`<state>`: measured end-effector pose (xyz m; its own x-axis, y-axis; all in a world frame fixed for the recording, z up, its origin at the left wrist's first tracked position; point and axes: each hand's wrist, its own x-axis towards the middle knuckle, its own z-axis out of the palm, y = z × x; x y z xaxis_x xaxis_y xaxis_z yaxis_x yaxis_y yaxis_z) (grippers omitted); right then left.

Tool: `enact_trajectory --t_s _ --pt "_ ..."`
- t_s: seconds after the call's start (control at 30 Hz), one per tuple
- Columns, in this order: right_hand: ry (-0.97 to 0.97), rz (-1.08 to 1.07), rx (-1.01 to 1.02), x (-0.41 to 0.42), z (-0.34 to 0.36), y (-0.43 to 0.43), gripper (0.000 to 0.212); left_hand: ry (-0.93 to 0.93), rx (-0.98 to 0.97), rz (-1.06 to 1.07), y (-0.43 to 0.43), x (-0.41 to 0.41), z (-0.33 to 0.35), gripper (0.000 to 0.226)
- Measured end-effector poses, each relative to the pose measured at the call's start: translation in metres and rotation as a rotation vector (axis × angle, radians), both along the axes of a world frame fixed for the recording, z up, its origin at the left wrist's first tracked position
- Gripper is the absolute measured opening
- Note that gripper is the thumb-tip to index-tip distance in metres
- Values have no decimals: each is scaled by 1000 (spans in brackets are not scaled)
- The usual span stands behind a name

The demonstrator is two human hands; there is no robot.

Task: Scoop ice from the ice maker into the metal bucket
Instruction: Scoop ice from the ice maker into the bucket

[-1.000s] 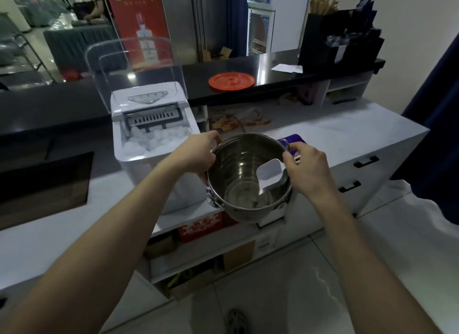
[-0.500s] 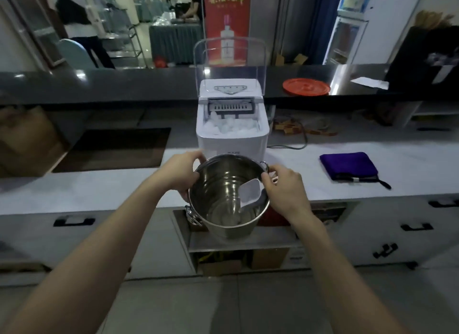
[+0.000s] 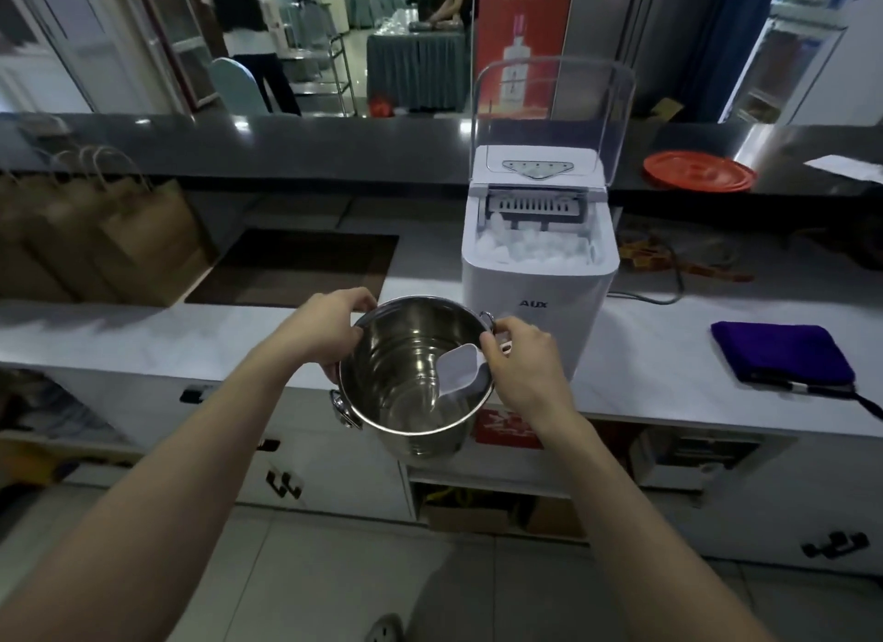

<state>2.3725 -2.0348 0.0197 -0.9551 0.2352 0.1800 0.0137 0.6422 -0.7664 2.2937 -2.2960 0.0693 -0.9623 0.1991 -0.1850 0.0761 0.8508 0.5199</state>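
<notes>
A shiny metal bucket [image 3: 406, 393] hangs in the air in front of the white counter, held at its rim from both sides. My left hand [image 3: 329, 328] grips the left rim. My right hand [image 3: 521, 359] grips the right rim and pins a white plastic scoop [image 3: 457, 369] whose blade points down into the bucket. No ice shows inside the bucket. Just behind it stands the white ice maker [image 3: 540, 278], its clear lid raised and its basket heaped with ice [image 3: 530, 249].
A folded purple cloth [image 3: 779, 357] lies on the white counter [image 3: 143, 340] at the right. A dark recessed opening [image 3: 296, 268] is set in the counter at the left, with brown paper bags [image 3: 95, 240] beside it. An orange lid [image 3: 697, 170] rests on the black ledge.
My view has swung further left, so the ice maker now sits to the right of the bucket. Both hands keep their hold on the bucket, and the scoop stays in it.
</notes>
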Motion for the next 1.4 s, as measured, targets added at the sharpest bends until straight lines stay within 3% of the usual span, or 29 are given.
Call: enact_trajectory --t_s 0.27,0.57,0.9,1.2,1.3,1.4 --pt "-68 -83 -58 -49 -13 -59 25 19 -84 -111 -47 -93 -20 35" --pt "-5 -270 -115 -80 -9 -80 20 -36 -78 -238 -53 -178 -55 38" --pt "170 -434 -107 -89 23 -70 23 16 -23 -267 -29 -222 -59 37" --pt "253 -481 -139 -94 39 -59 25 55 -66 -305 -14 -240 -57 21" --pt "291 -493 -162 -95 42 -50 24 -22 -23 -292 -18 -240 -58 11" --pt "325 -506 -209 -96 47 -39 25 37 -62 -288 -18 -239 -54 30"
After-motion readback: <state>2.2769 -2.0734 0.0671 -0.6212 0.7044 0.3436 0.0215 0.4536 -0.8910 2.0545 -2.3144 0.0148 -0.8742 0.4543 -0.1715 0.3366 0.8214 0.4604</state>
